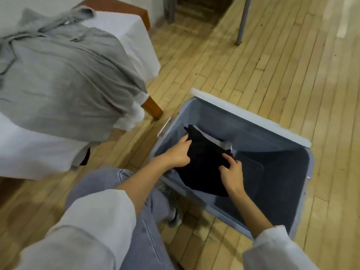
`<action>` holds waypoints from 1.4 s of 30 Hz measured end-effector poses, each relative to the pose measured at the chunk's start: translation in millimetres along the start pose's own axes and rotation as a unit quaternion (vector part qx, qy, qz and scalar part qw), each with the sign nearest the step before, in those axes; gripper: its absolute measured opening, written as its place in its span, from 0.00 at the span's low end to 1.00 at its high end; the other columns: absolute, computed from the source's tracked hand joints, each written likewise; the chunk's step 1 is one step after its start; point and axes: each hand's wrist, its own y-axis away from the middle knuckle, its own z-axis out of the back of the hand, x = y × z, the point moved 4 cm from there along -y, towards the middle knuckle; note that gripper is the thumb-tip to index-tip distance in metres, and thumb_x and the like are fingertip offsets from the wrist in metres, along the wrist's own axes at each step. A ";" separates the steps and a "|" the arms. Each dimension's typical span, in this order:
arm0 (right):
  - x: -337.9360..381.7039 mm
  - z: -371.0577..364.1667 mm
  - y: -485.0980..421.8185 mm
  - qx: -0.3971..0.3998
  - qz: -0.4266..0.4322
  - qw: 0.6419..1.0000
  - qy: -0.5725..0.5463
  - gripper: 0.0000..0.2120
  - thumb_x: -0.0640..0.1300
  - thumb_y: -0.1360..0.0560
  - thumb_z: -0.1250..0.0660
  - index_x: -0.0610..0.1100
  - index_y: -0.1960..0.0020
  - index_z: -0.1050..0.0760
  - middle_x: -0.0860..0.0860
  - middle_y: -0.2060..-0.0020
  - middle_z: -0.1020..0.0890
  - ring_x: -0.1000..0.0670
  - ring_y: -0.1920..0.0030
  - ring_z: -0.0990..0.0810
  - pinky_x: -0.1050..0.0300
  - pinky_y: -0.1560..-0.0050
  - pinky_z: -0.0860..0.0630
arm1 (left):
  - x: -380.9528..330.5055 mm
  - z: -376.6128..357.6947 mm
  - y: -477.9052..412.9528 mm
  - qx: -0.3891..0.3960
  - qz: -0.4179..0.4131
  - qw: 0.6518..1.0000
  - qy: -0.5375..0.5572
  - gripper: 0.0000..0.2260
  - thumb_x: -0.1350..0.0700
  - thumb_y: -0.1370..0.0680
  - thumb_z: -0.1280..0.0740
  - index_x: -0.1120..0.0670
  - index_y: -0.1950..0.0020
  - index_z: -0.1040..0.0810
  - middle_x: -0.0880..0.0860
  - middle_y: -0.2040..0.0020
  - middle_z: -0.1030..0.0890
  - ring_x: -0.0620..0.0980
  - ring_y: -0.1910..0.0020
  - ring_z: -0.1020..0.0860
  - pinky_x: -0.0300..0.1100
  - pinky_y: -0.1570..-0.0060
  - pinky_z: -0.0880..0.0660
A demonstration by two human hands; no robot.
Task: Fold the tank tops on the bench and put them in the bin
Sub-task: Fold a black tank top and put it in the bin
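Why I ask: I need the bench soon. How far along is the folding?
Done: a light piece already lies in the bin, under the black top. In hand: the left hand and right hand grip the black top inside the bin. Left: a grey top lies unfolded across the bench.

The desk (124, 34) fills the upper left of the frame, draped in a white cloth (29, 152) with one wooden leg (153, 109) showing below it. A grey tank top (64, 78) lies spread directly on the cloth, hanging over the near edge. The pale wooden plank floor (253, 65) covers the rest. On it stand a grey bin (272, 145) at lower right and a metal leg (241, 22) at the top.
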 end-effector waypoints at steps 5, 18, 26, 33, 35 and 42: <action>-16.9 -14.7 -28.5 -0.007 -0.031 0.999 -0.011 0.23 0.35 0.22 0.42 0.46 0.28 0.33 0.45 0.33 0.35 0.50 0.64 0.24 0.57 0.62 0.24 | 12.8 -6.9 -44.7 0.013 0.005 1.000 -0.022 0.34 0.67 0.25 0.40 0.56 0.22 0.50 0.49 0.21 0.59 0.51 0.24 0.47 0.44 0.38 0.28; -71.9 -56.8 -125.1 -0.052 -0.038 0.998 -0.018 0.30 0.34 0.23 0.38 0.48 0.25 0.41 0.44 0.27 0.41 0.46 0.31 0.33 0.56 0.37 0.33 | 46.7 -28.8 -175.9 -0.006 0.045 0.993 -0.107 0.25 0.66 0.24 0.40 0.58 0.26 0.37 0.57 0.22 0.57 0.65 0.28 0.40 0.54 0.31 0.36; -115.8 -72.8 -124.1 -0.073 -0.052 0.995 -0.033 0.33 0.31 0.27 0.36 0.47 0.26 0.40 0.44 0.30 0.38 0.44 0.32 0.33 0.56 0.35 0.34 | 85.3 -76.8 -176.1 -0.059 0.156 0.952 -0.258 0.26 0.64 0.22 0.38 0.59 0.25 0.41 0.58 0.23 0.50 0.62 0.30 0.39 0.51 0.37 0.30; -86.1 -79.2 -151.4 -0.156 0.149 0.958 0.191 0.28 0.27 0.31 0.37 0.34 0.31 0.33 0.33 0.30 0.36 0.35 0.30 0.36 0.41 0.30 0.36 | 76.2 -108.9 -171.0 -0.116 0.122 0.935 -0.314 0.27 0.61 0.20 0.44 0.62 0.23 0.51 0.61 0.22 0.56 0.61 0.25 0.48 0.54 0.27 0.47; -80.5 -90.2 -181.0 -0.075 0.235 0.932 0.264 0.25 0.33 0.26 0.36 0.32 0.30 0.35 0.33 0.29 0.38 0.35 0.27 0.40 0.42 0.27 0.42 | 76.2 -117.9 -173.6 -0.104 0.118 0.953 -0.258 0.29 0.59 0.20 0.43 0.60 0.23 0.53 0.61 0.22 0.55 0.61 0.24 0.51 0.54 0.25 0.52; -118.5 -83.4 -230.5 0.050 0.101 0.874 0.473 0.38 0.61 0.20 0.49 0.35 0.23 0.56 0.40 0.23 0.54 0.42 0.23 0.57 0.48 0.25 0.61 | 90.3 -127.9 -186.3 -0.081 0.170 0.971 -0.146 0.36 0.58 0.22 0.36 0.53 0.22 0.55 0.59 0.22 0.58 0.60 0.24 0.54 0.56 0.27 0.48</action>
